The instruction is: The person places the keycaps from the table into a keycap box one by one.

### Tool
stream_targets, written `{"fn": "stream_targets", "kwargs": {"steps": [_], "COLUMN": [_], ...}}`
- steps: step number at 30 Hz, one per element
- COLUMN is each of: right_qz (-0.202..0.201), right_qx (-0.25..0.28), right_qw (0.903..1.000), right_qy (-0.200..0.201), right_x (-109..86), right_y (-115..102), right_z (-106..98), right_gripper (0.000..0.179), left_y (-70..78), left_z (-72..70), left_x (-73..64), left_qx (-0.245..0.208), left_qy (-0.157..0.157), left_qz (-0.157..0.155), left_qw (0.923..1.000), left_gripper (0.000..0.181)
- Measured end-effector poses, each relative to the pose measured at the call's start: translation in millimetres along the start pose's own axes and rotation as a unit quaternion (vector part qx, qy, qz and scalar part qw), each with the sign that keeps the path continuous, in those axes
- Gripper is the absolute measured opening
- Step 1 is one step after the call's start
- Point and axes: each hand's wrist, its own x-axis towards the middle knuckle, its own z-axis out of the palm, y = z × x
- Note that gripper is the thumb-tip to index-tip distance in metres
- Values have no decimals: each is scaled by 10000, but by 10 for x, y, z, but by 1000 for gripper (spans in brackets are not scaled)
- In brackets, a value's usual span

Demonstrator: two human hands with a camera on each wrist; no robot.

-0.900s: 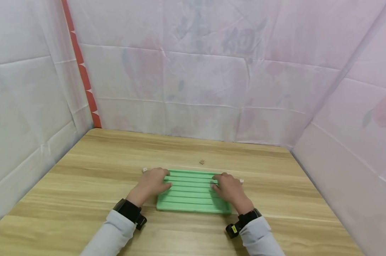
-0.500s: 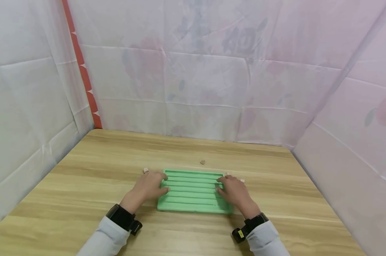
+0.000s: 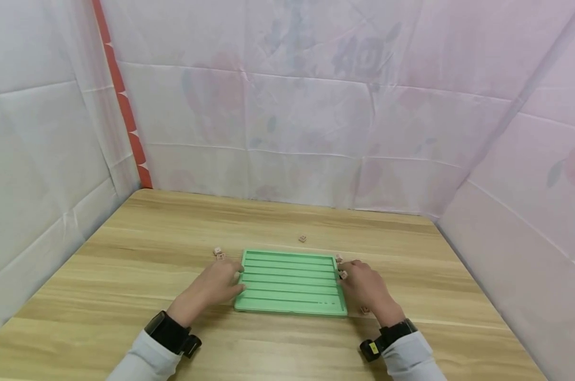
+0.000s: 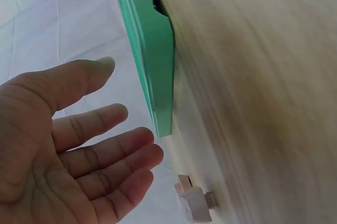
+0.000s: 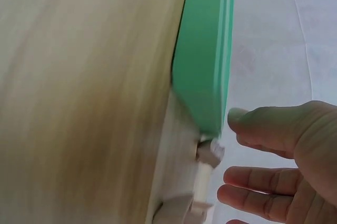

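A green ridged tray [image 3: 289,283] lies flat on the wooden table, its long grooves running left to right. At its left edge is my left hand [image 3: 211,288], and the left wrist view shows its fingers [image 4: 113,153] relaxed, holding nothing. My right hand [image 3: 367,291] is at the opposite edge, its thumb and fingers [image 5: 263,182] spread and holding nothing in the right wrist view. Small pale blocks with markings lie close to the hands: a pair of blocks [image 3: 218,254] beyond the left, and several by the right, including a block [image 3: 343,274] beside the tray's edge.
Another small block [image 3: 302,238] lies behind the tray. The wooden table [image 3: 277,349] extends on all sides of the tray. Pale fabric walls [image 3: 306,116] enclose the table at the back, left and right.
Both hands have moved apart, from over the tray's ends to outside its left and right edges. More of the tray and more small blocks beside it are now visible.
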Motion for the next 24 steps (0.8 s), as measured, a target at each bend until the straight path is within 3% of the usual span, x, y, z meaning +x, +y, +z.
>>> {"fn": "stream_targets", "kwargs": {"steps": [13, 20, 24], "right_qz": [204, 286, 332], "right_qx": [-27, 252, 369], "right_qw": [9995, 9982, 9972], "right_qy": [-240, -457, -555], "right_x": [0, -3, -5], "right_y": [71, 93, 110], "right_z": [35, 25, 22], "right_gripper": [29, 27, 23], "left_y": [36, 49, 55], "left_z": [-25, -4, -2], "left_x": [-77, -106, -121], "left_qx": [-351, -889, -982], "left_qy": [-94, -449, -603], "left_qz": [-231, -582, -739], "left_qw": [9991, 9933, 9906], "left_gripper": [35, 40, 45]}}
